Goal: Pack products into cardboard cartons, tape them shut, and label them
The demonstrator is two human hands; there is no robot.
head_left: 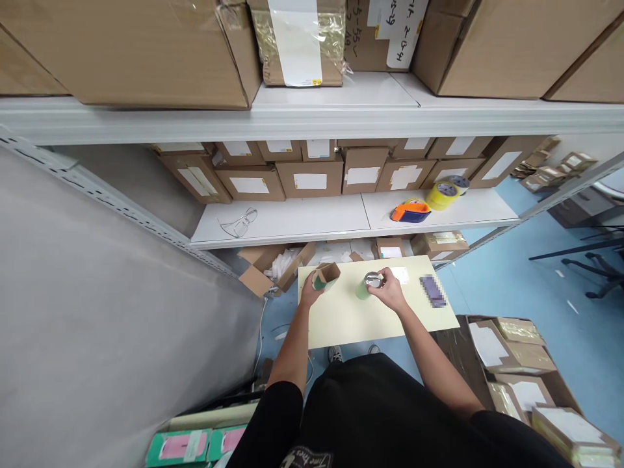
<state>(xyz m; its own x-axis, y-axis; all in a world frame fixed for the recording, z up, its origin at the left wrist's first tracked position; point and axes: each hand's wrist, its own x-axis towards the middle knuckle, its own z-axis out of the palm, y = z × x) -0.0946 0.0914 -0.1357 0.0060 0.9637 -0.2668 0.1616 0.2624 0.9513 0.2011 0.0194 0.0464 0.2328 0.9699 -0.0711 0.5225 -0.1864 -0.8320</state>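
My left hand (pixel 310 290) is wrapped round a small green carton (pixel 325 277); its top stands open and shows brown cardboard inside. To the right, my right hand (pixel 390 291) grips the rim of a light green tumbler (pixel 364 286) with a shiny metal top. The carton and the tumbler are apart, both over a pale yellow board (pixel 351 325). A white label (pixel 400 274) lies on the board just beyond my right hand. Farther right on the board is a purple, pixelated oblong (pixel 433 290).
A white shelf (pixel 292 218) behind the board holds glasses (pixel 238 223), an orange tape dispenser (pixel 410 211), yellow tape rolls (pixel 441 196) and labelled boxes. An open carton (pixel 280 266) stands left of the board. Packed parcels (pixel 517 351) sit at right.
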